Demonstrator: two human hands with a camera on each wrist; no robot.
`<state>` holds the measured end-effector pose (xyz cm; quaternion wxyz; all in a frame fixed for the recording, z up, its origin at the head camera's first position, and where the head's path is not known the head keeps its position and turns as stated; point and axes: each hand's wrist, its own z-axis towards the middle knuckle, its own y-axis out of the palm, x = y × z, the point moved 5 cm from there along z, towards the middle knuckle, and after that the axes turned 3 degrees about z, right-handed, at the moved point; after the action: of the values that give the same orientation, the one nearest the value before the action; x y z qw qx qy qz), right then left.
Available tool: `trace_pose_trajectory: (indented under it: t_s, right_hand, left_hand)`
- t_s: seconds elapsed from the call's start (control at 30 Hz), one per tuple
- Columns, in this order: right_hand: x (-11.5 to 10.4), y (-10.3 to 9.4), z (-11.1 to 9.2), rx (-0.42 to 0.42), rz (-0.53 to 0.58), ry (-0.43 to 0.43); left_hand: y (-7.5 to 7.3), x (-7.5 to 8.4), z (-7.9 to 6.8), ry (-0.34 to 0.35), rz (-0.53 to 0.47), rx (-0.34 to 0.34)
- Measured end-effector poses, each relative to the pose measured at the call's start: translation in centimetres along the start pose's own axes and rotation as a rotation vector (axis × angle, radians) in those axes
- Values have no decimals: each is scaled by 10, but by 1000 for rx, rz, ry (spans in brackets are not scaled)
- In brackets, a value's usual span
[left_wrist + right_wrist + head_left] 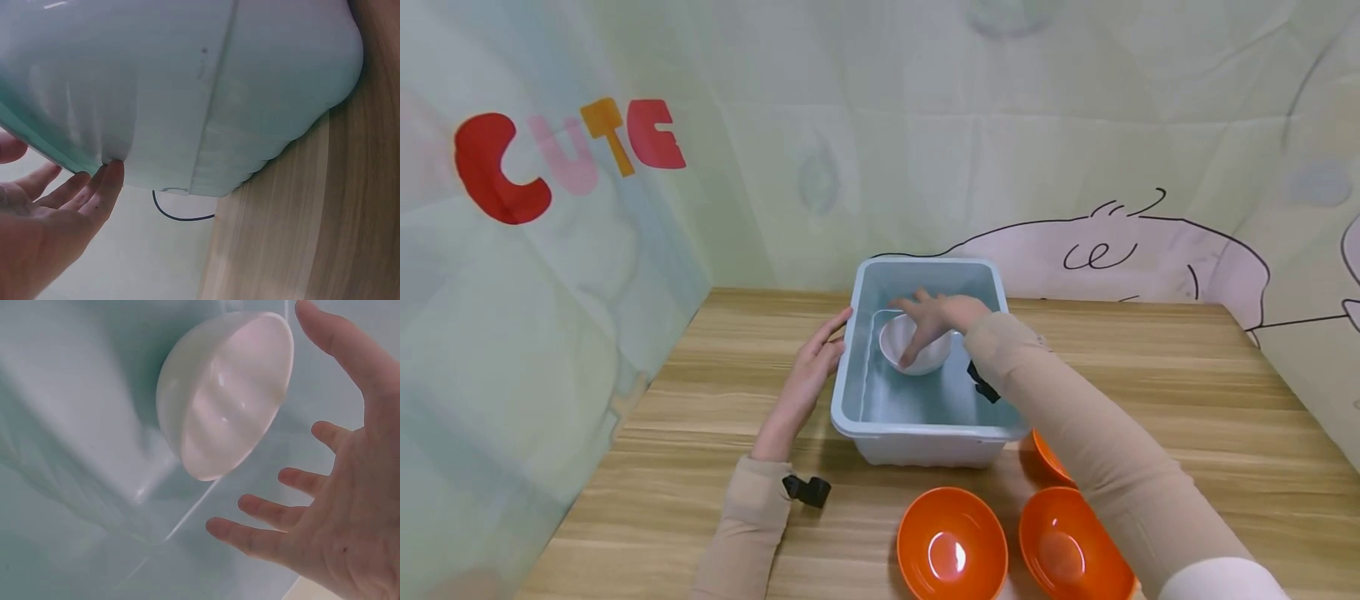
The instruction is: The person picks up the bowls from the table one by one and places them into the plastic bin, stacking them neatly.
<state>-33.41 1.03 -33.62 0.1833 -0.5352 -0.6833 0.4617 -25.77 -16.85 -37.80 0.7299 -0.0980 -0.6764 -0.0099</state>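
A light blue plastic bin stands on the wooden table, with a white bowl on its floor. My right hand reaches over the bin's right rim and hovers above that bowl. In the right wrist view, the fingers of the right hand are spread wide, with a gap between them and the white bowl. Against the bin's left side rests my left hand. The left wrist view shows its extended fingertips touching the outer wall of the bin just under the rim.
In front of the bin sit an orange bowl and a second orange bowl, partly behind the right sleeve. A third orange bowl is mostly hidden by bin and arm. A printed cloth hangs behind the wooden table.
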Motion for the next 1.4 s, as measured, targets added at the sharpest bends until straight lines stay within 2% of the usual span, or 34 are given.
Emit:
trace_pose_trajectory:
  t_s: [0.4,0.83,1.4]
  right_hand:
    - [0,4,-22,6,-18,-29]
    - [-10,-1,-37,0,-73,-43]
    - [-19,-9,-56,96,-123,-151]
  left_hand:
    - [12,1,-20,-6,17,38]
    - [11,1,-18,17,17,27]
    - [8,-1,-17,31,13,24]
